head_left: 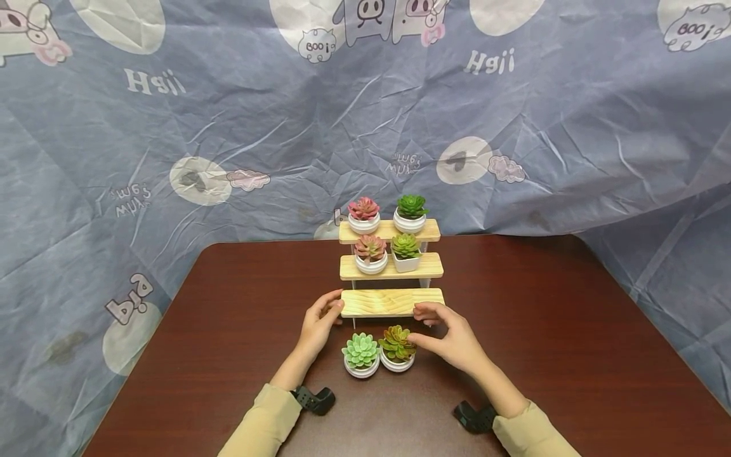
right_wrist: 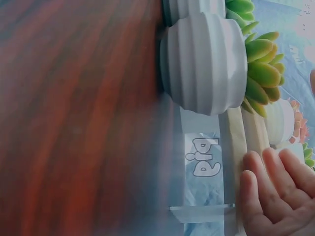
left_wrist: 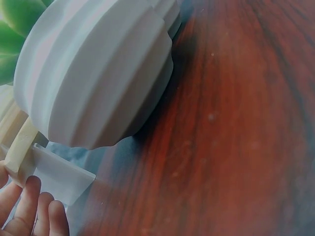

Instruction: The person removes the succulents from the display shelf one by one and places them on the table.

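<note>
A wooden three-tier stand has a bare bottom shelf (head_left: 377, 303). My left hand (head_left: 320, 325) is at this shelf's left end; in the left wrist view its fingertips (left_wrist: 32, 186) touch the board's end. Over the right end hovers my right hand (head_left: 451, 336), fingers loosely bent, thumb apart and close to an olive-green succulent (head_left: 398, 343). That succulent's white ribbed pot (right_wrist: 204, 64) stands on the table before the stand. Beside it on the left is a pale green succulent (head_left: 361, 350) in a similar white pot (left_wrist: 98, 73). Neither pot is held.
On the middle shelf (head_left: 422, 266) sit a pinkish succulent (head_left: 370, 247) and a green one (head_left: 406, 245) in a square pot. The top shelf (head_left: 432, 230) bears a red succulent (head_left: 363, 208) and a dark green one (head_left: 411, 206). A printed cloth (head_left: 320, 114) hangs behind the brown table (head_left: 257, 273).
</note>
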Motion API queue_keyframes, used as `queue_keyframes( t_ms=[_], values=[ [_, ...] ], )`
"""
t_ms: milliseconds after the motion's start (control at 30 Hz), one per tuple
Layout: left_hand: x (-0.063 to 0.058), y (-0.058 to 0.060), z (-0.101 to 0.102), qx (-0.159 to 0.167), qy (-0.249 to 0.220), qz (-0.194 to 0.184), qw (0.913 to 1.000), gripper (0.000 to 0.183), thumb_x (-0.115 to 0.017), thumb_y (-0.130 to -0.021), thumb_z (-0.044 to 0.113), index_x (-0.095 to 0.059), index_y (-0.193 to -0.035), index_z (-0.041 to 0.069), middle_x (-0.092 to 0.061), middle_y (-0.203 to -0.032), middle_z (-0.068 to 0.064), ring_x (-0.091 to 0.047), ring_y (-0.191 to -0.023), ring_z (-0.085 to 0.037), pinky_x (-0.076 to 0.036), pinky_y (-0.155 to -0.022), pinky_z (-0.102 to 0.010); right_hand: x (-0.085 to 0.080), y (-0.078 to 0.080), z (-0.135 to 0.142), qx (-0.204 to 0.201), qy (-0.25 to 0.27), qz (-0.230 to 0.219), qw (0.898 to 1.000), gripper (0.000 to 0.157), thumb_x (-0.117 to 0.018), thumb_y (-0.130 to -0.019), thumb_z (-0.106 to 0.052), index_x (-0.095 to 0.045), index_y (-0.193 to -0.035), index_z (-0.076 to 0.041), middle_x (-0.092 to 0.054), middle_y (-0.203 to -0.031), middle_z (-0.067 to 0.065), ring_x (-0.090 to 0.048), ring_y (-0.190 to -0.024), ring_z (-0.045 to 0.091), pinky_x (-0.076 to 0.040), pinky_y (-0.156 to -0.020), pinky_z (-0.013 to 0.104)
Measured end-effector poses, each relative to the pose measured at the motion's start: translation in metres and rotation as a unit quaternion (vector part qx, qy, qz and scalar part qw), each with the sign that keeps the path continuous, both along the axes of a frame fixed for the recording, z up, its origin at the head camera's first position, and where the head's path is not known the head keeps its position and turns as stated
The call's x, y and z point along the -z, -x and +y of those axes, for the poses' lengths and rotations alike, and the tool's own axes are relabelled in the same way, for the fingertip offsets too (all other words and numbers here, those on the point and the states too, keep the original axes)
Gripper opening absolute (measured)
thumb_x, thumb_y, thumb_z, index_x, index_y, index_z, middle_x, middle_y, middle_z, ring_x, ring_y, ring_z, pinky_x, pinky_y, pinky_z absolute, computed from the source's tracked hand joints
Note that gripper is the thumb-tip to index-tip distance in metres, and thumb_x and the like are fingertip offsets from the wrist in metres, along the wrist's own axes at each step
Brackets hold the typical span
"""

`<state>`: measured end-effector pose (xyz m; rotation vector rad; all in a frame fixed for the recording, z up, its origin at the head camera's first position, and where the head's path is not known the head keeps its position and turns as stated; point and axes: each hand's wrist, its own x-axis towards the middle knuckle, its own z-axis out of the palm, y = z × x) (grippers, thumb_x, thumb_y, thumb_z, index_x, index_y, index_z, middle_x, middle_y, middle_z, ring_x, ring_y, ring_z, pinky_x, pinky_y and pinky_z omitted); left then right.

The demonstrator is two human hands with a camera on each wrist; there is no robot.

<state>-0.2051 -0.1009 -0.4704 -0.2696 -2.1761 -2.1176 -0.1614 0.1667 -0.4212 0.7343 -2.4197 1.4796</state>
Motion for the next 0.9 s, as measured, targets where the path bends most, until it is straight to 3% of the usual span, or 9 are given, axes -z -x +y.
queue_keyframes(
  t_ms=[367, 633, 900],
  values=[
    [0.001, 0.0, -0.001, 0.002, 0.001, 0.008, 1.0, 0.034, -0.053, -0.095, 0.005, -0.052, -0.127, -0.008, -0.06, -0.103, -0.02, -0.056, -0.086, -0.01, -0.051, -0.077, -0.053, -0.018, 0.012, -0.003, 0.086, 0.03, 0.032, 0.995, 0.048, -0.08, -0.071, -0.001, -0.059, -0.114, 0.004, -0.064, -0.103, 0.021, -0.061, -0.094, 0.035, -0.051, -0.078, 0.049],
    [0.001, 0.0, -0.001, 0.002, 0.0, 0.005, 1.0, 0.034, -0.053, -0.095, 0.005, -0.052, -0.127, -0.008, -0.06, -0.103, -0.02, -0.056, -0.087, -0.011, -0.051, -0.077, -0.052, -0.003, 0.041, 0.0, 0.126, 0.042, 0.019, 0.991, 0.055, -0.083, -0.072, -0.014, -0.059, -0.12, -0.002, -0.064, -0.11, 0.013, -0.06, -0.099, 0.029, -0.047, -0.086, 0.047],
    [0.001, 0.0, -0.001, 0.003, 0.003, 0.004, 1.0, 0.034, -0.053, -0.095, 0.005, -0.053, -0.127, -0.007, -0.06, -0.103, -0.02, -0.056, -0.087, -0.011, -0.051, -0.077, -0.053, -0.011, 0.055, -0.004, 0.147, 0.034, 0.015, 0.988, 0.061, -0.083, -0.072, -0.028, -0.057, -0.123, -0.007, -0.061, -0.117, 0.006, -0.06, -0.102, 0.021, -0.049, -0.089, 0.037]
  ],
)
